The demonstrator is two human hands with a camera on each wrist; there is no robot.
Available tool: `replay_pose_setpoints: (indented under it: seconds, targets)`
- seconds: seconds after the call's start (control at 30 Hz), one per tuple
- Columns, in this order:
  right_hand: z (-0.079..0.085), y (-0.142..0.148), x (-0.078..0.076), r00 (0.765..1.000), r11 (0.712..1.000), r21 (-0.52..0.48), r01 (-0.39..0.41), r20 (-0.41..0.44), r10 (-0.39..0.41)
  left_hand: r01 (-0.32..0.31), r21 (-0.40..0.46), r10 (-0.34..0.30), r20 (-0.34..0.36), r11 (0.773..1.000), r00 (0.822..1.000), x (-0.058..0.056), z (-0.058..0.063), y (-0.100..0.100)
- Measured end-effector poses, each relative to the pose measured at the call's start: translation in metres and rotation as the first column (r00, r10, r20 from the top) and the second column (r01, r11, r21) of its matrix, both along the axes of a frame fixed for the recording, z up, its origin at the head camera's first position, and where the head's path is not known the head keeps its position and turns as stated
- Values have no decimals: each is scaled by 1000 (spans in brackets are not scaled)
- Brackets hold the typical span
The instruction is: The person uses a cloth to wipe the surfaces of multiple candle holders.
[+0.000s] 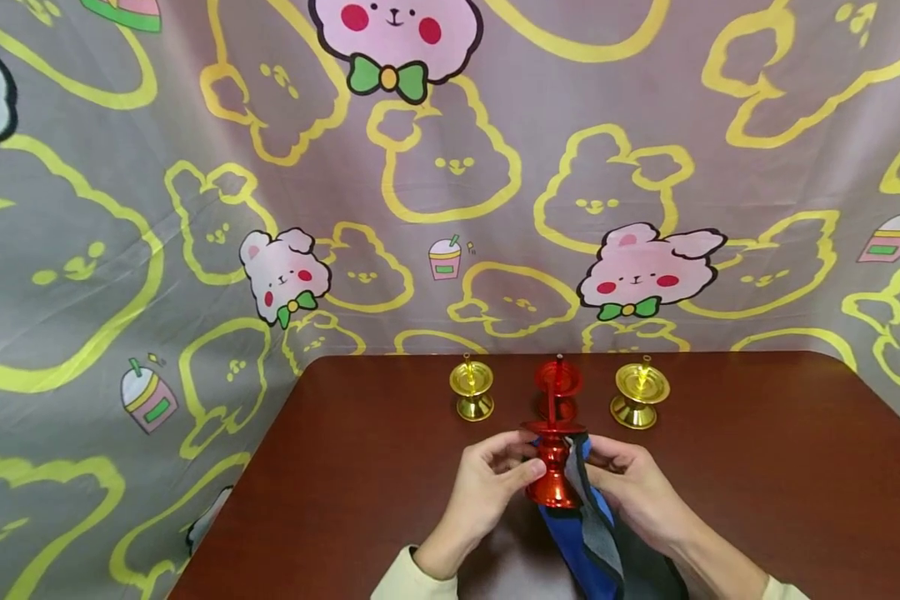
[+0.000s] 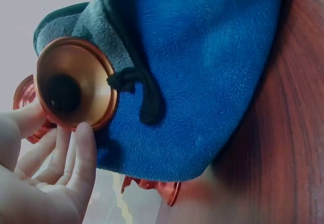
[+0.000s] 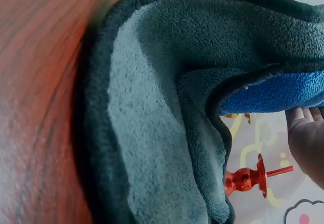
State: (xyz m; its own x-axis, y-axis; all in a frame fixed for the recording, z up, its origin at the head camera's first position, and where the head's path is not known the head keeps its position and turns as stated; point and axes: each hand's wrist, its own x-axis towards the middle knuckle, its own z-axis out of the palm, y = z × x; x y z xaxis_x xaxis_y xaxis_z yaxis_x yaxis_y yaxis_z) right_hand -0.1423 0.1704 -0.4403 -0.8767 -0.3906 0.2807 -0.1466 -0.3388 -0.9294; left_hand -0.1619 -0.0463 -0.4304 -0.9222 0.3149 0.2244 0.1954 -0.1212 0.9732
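My left hand (image 1: pixel 487 483) grips a shiny red candle holder (image 1: pixel 557 492) upright above the near part of the table, thumb on its stem. It has a round dish with a spike on top. In the left wrist view its hollow coppery base (image 2: pixel 93 90) faces the camera, left hand (image 2: pixel 55 178) fingers at its rim. Pinched in my right hand (image 1: pixel 641 496) is a soft cloth (image 1: pixel 600 546), blue on one side and grey on the other with dark edging. The cloth lies against the holder's right side and hangs down in front; some right fingers are hidden behind it.
Along the back of the brown table (image 1: pixel 375 467) stand a gold candle holder (image 1: pixel 476 406) on the left, a second red one (image 1: pixel 572 379) in the middle, and another gold one (image 1: pixel 635 412) on the right. Behind hangs a patterned curtain (image 1: pixel 510 183).
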Motion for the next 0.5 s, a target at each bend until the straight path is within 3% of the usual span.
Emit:
replay_pose_setpoints:
  seconds: [0.17, 0.27, 0.4, 0.5]
  targets:
    - [2, -1, 2, 991, 988, 99, 119, -70, -112, -18, -81, 14, -47, 997, 999, -1, 0, 0]
    - [4, -1, 2, 976, 964, 173, 203, -118, -185, -47, -104, 38, -91, 993, 995, -1, 1, 1]
    - [7, -2, 4, 947, 909, 279, 309, -173, -269, -92, -112, 75, -151, 989, 986, -1, 2, 3]
    - [10, -6, 5, 920, 849, 360, 387, -207, -332, -148, -133, 119, -207, 980, 971, 1, 2, 6]
